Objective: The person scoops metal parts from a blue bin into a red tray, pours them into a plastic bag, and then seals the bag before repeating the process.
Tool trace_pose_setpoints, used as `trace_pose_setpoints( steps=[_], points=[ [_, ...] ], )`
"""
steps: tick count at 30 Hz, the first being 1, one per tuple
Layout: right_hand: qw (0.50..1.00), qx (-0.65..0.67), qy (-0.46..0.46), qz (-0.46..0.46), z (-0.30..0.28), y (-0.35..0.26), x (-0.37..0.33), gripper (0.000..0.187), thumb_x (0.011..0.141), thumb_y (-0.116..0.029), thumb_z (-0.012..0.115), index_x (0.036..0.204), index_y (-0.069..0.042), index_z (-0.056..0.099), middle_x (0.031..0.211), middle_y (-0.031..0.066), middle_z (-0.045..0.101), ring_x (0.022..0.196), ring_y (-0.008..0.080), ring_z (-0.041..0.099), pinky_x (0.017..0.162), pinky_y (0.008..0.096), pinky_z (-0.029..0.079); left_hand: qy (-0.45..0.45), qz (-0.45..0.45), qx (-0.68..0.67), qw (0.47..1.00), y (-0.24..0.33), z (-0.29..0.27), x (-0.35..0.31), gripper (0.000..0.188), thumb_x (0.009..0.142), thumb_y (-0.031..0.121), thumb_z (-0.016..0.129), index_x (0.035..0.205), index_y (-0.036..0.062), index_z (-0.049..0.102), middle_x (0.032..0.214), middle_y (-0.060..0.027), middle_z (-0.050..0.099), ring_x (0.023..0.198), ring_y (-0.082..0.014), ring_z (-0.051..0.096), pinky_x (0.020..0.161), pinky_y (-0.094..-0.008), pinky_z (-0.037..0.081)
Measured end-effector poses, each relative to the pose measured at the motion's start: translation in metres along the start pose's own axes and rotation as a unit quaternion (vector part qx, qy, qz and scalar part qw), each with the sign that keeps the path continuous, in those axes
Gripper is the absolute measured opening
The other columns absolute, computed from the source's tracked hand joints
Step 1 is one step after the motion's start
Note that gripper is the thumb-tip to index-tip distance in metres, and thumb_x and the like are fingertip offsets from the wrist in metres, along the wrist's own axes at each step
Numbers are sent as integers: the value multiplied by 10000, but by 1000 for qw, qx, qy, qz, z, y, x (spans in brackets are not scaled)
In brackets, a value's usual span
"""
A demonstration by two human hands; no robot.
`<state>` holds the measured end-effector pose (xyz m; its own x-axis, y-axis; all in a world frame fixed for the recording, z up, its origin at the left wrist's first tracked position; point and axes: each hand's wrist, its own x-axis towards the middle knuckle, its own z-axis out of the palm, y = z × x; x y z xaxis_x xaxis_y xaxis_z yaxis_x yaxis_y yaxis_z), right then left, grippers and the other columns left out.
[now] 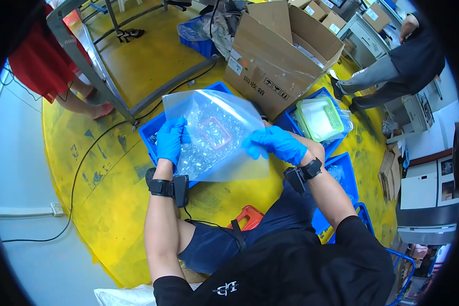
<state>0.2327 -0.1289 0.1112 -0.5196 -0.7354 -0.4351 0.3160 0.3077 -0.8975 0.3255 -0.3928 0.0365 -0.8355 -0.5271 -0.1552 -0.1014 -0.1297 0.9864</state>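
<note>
A clear plastic bag [250, 166] is spread flat between my two blue-gloved hands, with a pink rounded rectangle showing near its middle. My left hand [169, 138] grips its left edge. At the right side, my right hand [275, 143] holds the bag with bent fingers. Directly beneath lies a blue bin [149, 143] filled with small, shiny, clear pieces, seen mostly through the film. What the pieces are, I cannot make out.
A large open cardboard box [275, 66] stands beyond the bin. Right of it, a blue bin holds a green-rimmed container [319, 120]. An orange-red object [247, 218] lies near my legs. A black cable [81, 163] crosses the floor. Two people stand at far left and far right.
</note>
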Motion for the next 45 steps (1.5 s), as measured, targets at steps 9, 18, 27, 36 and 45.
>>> trace_pose_setpoints(
  steps=[9,18,27,36,45],
  points=[
    [952,-240,157,107,12,46,52,243,686,-276,639,747,-48,584,604,66,555,558,146,555,469,225,400,222,252,477,812,-52,-6,-1,430,700,446,593,831,36,593,744,-100,593,615,-227,545,611,-334,436],
    [847,-481,197,-110,68,42,58,415,599,-443,644,606,-31,597,603,171,555,551,307,544,529,362,427,-148,-61,292,943,-1,53,-26,539,726,536,513,741,2,583,691,-125,585,587,-222,555,580,-324,433],
    [877,-419,203,-117,62,50,58,436,691,-452,565,587,-30,585,573,182,525,524,323,517,495,395,383,-170,-116,185,961,-44,36,-10,389,721,410,517,722,29,601,699,-158,585,649,-283,568,579,-365,434],
    [902,-325,259,-114,51,83,69,416,791,-384,472,606,-29,586,561,172,525,514,311,516,490,380,389,61,60,460,884,-15,47,-26,371,722,405,518,793,46,579,728,-177,575,662,-332,554,597,-397,425],
    [927,-172,304,-134,53,99,71,364,796,-358,488,632,-52,599,549,111,553,490,221,530,468,320,402,-178,-44,474,861,-33,61,-29,371,734,402,475,714,51,595,728,-189,571,697,-360,556,620,-434,431]
  ],
)
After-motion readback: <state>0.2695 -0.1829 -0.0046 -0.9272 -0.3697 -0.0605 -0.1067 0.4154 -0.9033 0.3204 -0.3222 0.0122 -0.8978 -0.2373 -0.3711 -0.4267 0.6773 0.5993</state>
